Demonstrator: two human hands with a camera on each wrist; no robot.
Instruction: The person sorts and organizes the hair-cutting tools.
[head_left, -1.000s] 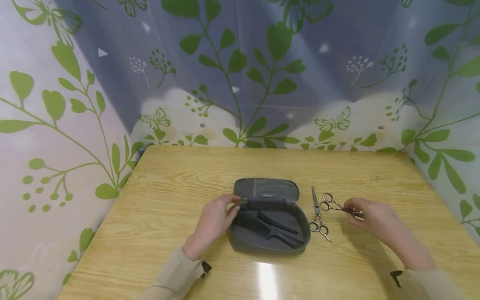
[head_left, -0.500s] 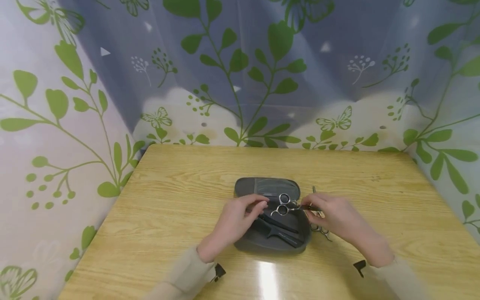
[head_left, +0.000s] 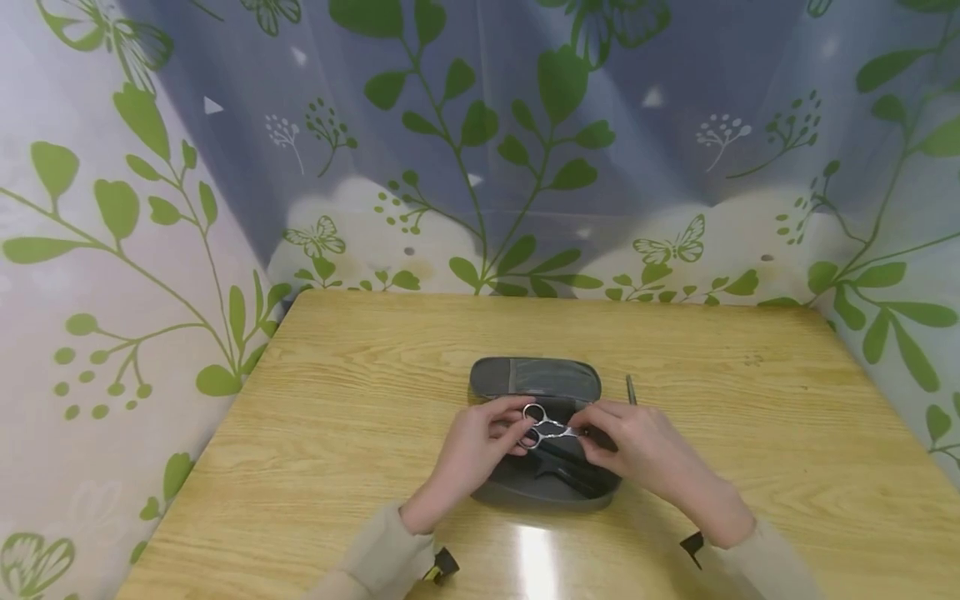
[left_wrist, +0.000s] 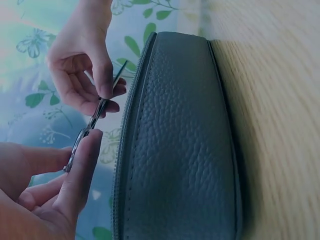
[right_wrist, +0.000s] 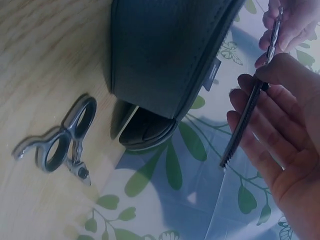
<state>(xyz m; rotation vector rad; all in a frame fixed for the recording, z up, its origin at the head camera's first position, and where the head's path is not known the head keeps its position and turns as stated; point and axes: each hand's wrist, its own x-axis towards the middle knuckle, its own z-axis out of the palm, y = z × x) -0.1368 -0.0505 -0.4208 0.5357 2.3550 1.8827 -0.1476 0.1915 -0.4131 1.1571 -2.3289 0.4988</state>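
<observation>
Over the dark grey case (head_left: 532, 498), both hands hold one pair of hairdressing scissors (head_left: 553, 430). My left hand (head_left: 476, 437) pinches the finger rings between thumb and fingers. With thumb and fingertips, my right hand (head_left: 641, 437) pinches the scissors near the pivot. The blades (right_wrist: 240, 127) extend across the right fingers in the right wrist view, and fine teeth show near the tip. Inside the case lie slim black tools (head_left: 567, 480), partly hidden by the hands. A second pair of scissors (right_wrist: 57, 147) rests on the table right of the case, mostly behind my right hand in the head view.
The case's lid (head_left: 555, 377) is folded back, away from me, with a mesh pocket inside. Everything stands on a wooden table (head_left: 360, 375). A leaf-patterned curtain (head_left: 450, 167) encloses the back and sides.
My right hand has carried the scissors leftward from the table to above the case. My left hand has left the case's rim, moved right and taken hold of the rings.
</observation>
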